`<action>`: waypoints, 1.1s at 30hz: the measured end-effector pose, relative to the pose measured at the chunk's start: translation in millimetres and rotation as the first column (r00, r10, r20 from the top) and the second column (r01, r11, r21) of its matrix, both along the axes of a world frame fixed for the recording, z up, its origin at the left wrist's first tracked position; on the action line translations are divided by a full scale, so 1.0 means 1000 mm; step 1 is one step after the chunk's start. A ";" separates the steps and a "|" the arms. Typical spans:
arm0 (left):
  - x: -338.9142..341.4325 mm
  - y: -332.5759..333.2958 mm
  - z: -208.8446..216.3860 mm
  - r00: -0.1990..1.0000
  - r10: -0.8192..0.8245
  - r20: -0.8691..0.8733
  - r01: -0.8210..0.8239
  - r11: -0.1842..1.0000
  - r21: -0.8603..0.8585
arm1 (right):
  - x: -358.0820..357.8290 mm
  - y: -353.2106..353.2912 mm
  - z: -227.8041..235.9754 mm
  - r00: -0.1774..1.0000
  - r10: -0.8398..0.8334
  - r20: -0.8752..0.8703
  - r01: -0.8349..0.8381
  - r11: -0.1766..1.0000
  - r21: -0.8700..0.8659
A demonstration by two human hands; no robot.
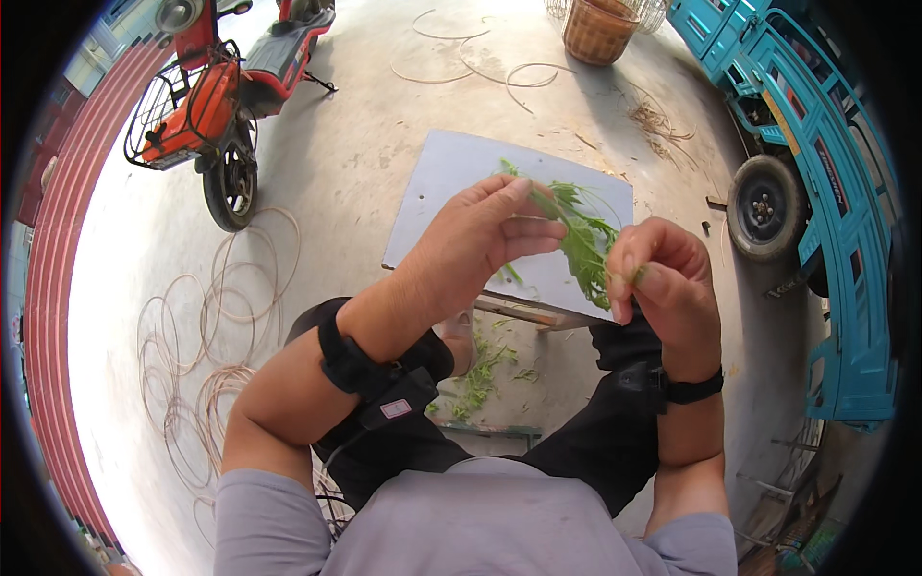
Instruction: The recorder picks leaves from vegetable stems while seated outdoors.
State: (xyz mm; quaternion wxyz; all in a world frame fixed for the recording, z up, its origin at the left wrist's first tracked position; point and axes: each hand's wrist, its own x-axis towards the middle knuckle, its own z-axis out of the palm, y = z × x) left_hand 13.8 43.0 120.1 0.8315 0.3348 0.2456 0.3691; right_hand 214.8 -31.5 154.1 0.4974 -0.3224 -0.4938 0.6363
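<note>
Above a small grey-white tabletop (444, 171), my left hand (480, 230) is closed with thumb and forefinger on a leafy green stem (584, 252). Its jagged leaves and thin tendrils hang between my two hands. To the right of the leaves, my right hand (670, 283) pinches a thin green strand (640, 276) between thumb and fingertips. Whether that strand is still joined to the stem cannot be made out. Other bits of greens lie on the tabletop, partly hidden behind my left hand.
Scattered green trimmings (485, 376) lie on the floor between my legs. Coils of thin cane (216, 384) spread over the floor at left. A red electric scooter (206, 106) stands far left, a blue three-wheeled truck (826, 192) at right, and a brown basket (600, 31) at the back.
</note>
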 end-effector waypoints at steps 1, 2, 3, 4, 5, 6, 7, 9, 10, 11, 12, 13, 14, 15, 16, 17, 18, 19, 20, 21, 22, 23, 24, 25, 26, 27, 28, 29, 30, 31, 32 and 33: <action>-0.001 0.000 0.000 1.000 0.004 0.001 -0.004 1.000 -0.002 | -0.001 -0.003 0.003 0.995 0.059 -0.078 -0.055 0.997 0.053; -0.001 0.000 0.001 1.000 0.008 0.001 -0.008 1.000 0.000 | -0.001 -0.006 0.007 0.981 0.121 -0.153 -0.105 0.988 0.110; -0.001 0.001 0.002 1.000 0.012 0.001 -0.012 1.000 0.003 | 0.001 -0.009 0.013 0.981 0.158 -0.111 -0.144 0.981 0.127; -0.002 0.002 0.001 1.000 0.015 0.003 -0.015 1.000 0.003 | 0.001 -0.008 0.015 0.981 0.161 -0.109 -0.147 0.981 0.126; -0.002 0.003 -0.001 0.998 -0.029 0.061 0.029 1.000 -0.007 | 0.002 -0.006 0.017 0.972 0.222 0.075 -0.234 0.936 0.262; -0.002 0.003 0.000 0.990 -0.072 0.121 0.075 0.997 -0.014 | 0.002 -0.006 0.019 0.932 0.249 0.263 -0.337 0.865 0.372; -0.001 0.003 0.001 0.990 -0.074 0.122 0.076 0.997 -0.013 | 0.003 -0.007 0.021 0.897 0.281 0.342 -0.398 0.849 0.347; 0.000 0.000 0.006 0.997 -0.042 -0.069 0.042 0.999 0.000 | 0.005 -0.003 0.023 0.779 0.432 0.454 -0.560 0.806 0.193; -0.001 -0.001 0.006 0.997 -0.040 -0.071 0.040 0.999 -0.001 | 0.006 -0.001 0.023 0.625 0.569 0.534 -0.682 0.731 0.019; 0.000 -0.002 0.007 0.985 -0.046 -0.169 0.067 0.990 0.123 | 0.005 -0.003 0.018 0.621 0.580 0.527 -0.711 0.700 0.067; 0.001 -0.003 0.007 0.964 -0.038 -0.264 0.105 0.965 0.242 | 0.002 -0.004 0.015 0.623 0.578 0.528 -0.708 0.703 0.066; 0.002 -0.004 0.007 0.964 -0.042 -0.262 0.108 0.964 0.242 | -0.002 -0.005 0.012 0.672 0.493 0.552 -0.683 0.701 0.205; 0.003 -0.005 0.006 0.959 -0.037 -0.281 0.122 0.949 0.289 | -0.004 -0.005 0.010 0.721 0.409 0.559 -0.650 0.679 0.342; 0.004 -0.007 0.004 0.954 -0.031 -0.300 0.136 0.932 0.335 | -0.001 -0.004 0.014 0.723 0.410 0.556 -0.649 0.680 0.341; 0.004 -0.009 0.002 0.953 -0.032 -0.301 0.137 0.933 0.333 | 0.004 -0.002 0.022 0.641 0.494 0.587 -0.688 0.710 0.153; 0.006 -0.011 0.002 0.957 -0.033 -0.289 0.149 0.909 0.389 | 0.008 -0.001 0.028 0.556 0.577 0.598 -0.699 0.714 -0.040; 0.007 -0.012 0.002 0.960 -0.034 -0.276 0.159 0.882 0.444 | 0.008 -0.002 0.025 0.558 0.575 0.599 -0.696 0.717 -0.040; 0.008 -0.014 0.004 0.961 -0.037 -0.276 0.161 0.881 0.444 | 0.007 -0.002 0.018 0.710 0.429 0.559 -0.604 0.778 0.169; 0.008 -0.015 0.004 0.960 -0.034 -0.278 0.159 0.884 0.440 | 0.006 -0.002 0.014 0.835 0.279 0.474 -0.475 0.800 0.366; 0.008 -0.016 0.004 0.960 -0.031 -0.280 0.156 0.886 0.436 | 0.009 -0.005 0.017 0.836 0.280 0.472 -0.475 0.800 0.366; 0.008 -0.017 0.004 0.959 -0.031 -0.282 0.156 0.887 0.435 | 0.014 -0.009 0.023 0.848 0.283 0.449 -0.397 0.899 0.185; 0.008 -0.017 0.004 0.961 -0.024 -0.274 0.147 0.887 0.438 | 0.017 -0.012 0.028 0.860 0.276 0.429 -0.302 0.953 -0.010; 0.008 -0.017 0.004 0.964 -0.017 -0.267 0.138 0.887 0.440 | 0.016 -0.013 0.026 0.860 0.274 0.431 -0.299 0.954 -0.010; 0.008 -0.018 0.006 0.964 -0.020 -0.265 0.139 0.887 0.440 | 0.014 -0.012 0.021 0.937 0.094 0.336 -0.108 0.994 0.023; 0.007 -0.019 0.011 0.967 -0.011 -0.256 0.128 0.887 0.443 | 0.010 -0.012 0.016 0.968 -0.097 0.231 0.091 0.995 0.036; 0.007 -0.019 0.013 0.969 -0.003 -0.246 0.116 0.887 0.446 | 0.004 -0.008 0.013 0.948 -0.203 0.244 0.188 0.978 0.086; 0.007 -0.019 0.012 0.969 -0.006 -0.246 0.119 0.887 0.446 | 0.001 -0.004 0.009 0.947 -0.207 0.244 0.191 0.978 0.086; 0.007 -0.019 0.012 0.971 -0.003 -0.240 0.113 0.888 0.446 | -0.001 -0.001 0.005 0.923 -0.277 0.266 0.257 0.960 0.109; 0.006 -0.019 0.012 0.972 -0.001 -0.234 0.108 0.889 0.445 | -0.003 0.001 0.003 0.893 -0.347 0.287 0.321 0.938 0.134; 0.006 -0.019 0.013 0.972 -0.003 -0.234 0.110 0.888 0.446 | -0.004 0.002 0.003 0.893 -0.331 0.306 0.316 0.944 0.097; 0.006 -0.019 0.012 0.966 0.010 -0.259 0.112 0.885 0.453 | -0.006 0.002 0.002 0.892 -0.333 0.307 0.319 0.943 0.096; 0.007 -0.019 0.011 0.959 0.023 -0.283 0.115 0.881 0.460 | -0.009 0.002 0.001 0.877 -0.342 0.339 0.330 0.939 0.094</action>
